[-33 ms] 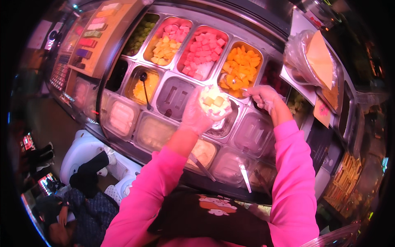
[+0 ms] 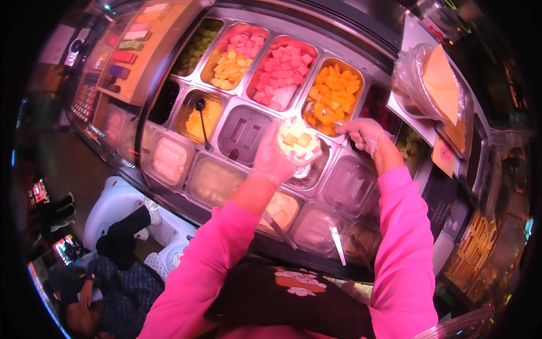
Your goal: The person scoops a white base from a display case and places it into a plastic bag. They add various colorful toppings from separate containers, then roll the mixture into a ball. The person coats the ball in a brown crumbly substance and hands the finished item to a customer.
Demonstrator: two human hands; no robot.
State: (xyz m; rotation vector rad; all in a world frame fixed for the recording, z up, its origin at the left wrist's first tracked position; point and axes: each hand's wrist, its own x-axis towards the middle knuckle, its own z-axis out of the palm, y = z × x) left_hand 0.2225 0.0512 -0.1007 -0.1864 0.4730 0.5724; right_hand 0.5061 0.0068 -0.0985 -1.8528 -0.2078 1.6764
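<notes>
My left hand (image 2: 272, 155), in a clear glove, is closed round a cup of white cream (image 2: 306, 153) over the middle of the counter. Two yellow fruit cubes (image 2: 297, 140) lie on the cream; bright glare blurs the cup's sides. Beyond it, a metal pan of orange fruit pieces (image 2: 331, 90) stands in the back row. My right hand (image 2: 364, 134), also gloved, is at this pan's near right corner. Its fingers are pinched on a metal utensil, seemingly a spoon (image 2: 339, 127), whose far end reaches among the orange pieces.
Pans of pink cubes (image 2: 285, 65), pink and yellow cubes (image 2: 230, 66) and green grapes (image 2: 196, 48) continue leftward. A dark-handled ladle (image 2: 202, 121) stands in a yellow-filled pan. Lidded tubs (image 2: 212, 178) line the near edge. A plastic bag (image 2: 411, 76) is at right; a person (image 2: 124, 288) is at lower left.
The whole view has shifted very slightly to the right. Both hands keep their places over the pans, with the same things in them.
</notes>
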